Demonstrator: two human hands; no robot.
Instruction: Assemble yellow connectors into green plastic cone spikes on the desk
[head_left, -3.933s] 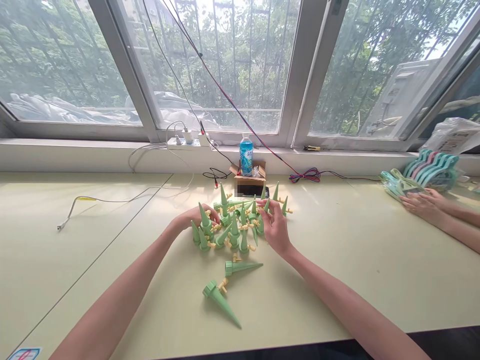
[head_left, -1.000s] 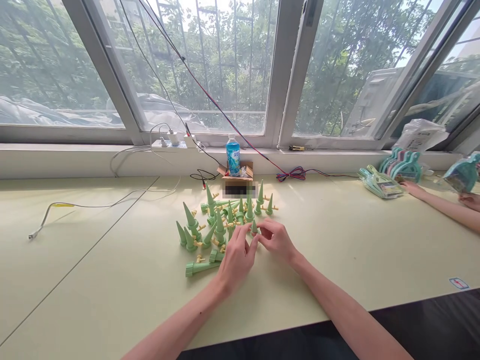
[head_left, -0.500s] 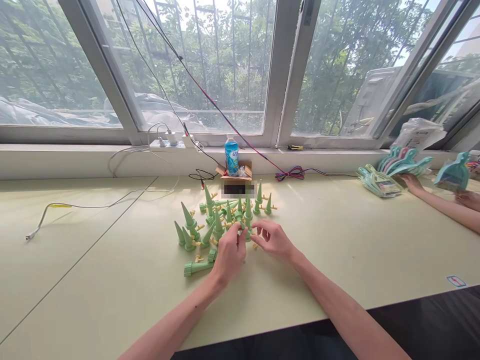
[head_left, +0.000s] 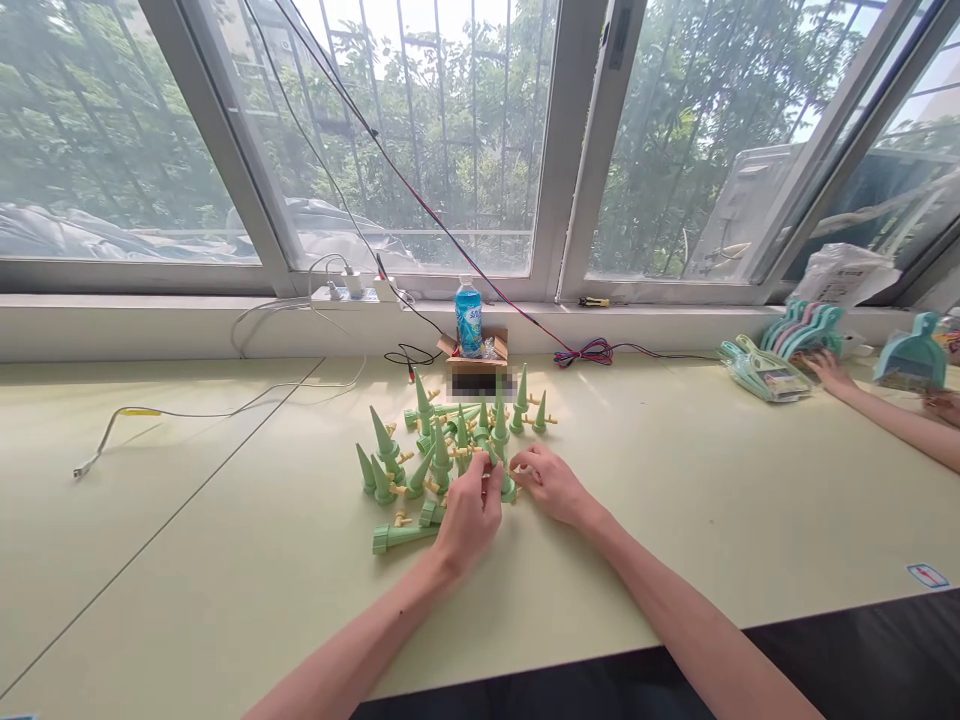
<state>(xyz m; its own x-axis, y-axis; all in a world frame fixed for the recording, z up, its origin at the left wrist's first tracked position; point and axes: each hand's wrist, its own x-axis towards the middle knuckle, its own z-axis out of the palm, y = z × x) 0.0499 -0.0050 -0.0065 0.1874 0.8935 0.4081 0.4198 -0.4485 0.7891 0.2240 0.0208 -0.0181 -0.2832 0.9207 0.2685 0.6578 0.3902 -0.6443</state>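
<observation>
Fingers of my left hand (head_left: pixel 474 510) pinch the tip of a pale green watering spike (head_left: pixel 507 488) that stands point up at the near right of the group. Close beside it on the right is my right hand (head_left: pixel 551 482), its fingers curled with thumb and forefinger drawn together; whatever may be between them is too small to make out. Around my left hand stand several more green cone spikes (head_left: pixel 381 432), with small yellow valves (head_left: pixel 400 519) on or among them. One long spike with a ribbed cap (head_left: pixel 397 538) lies flat in front.
Behind the spikes, a blue bottle (head_left: pixel 469 320) stands by a small cardboard box (head_left: pixel 495 352). A coiled red-and-black cable (head_left: pixel 589 352) and a white cable (head_left: pixel 217 412) lie on the table. At far right, another person's hands (head_left: pixel 829 372) are near teal dustpans (head_left: pixel 911 350).
The view has shifted slightly. My left hand still pinches the spike, leaving more of its base showing. My right thumb and forefinger have come closer together.
</observation>
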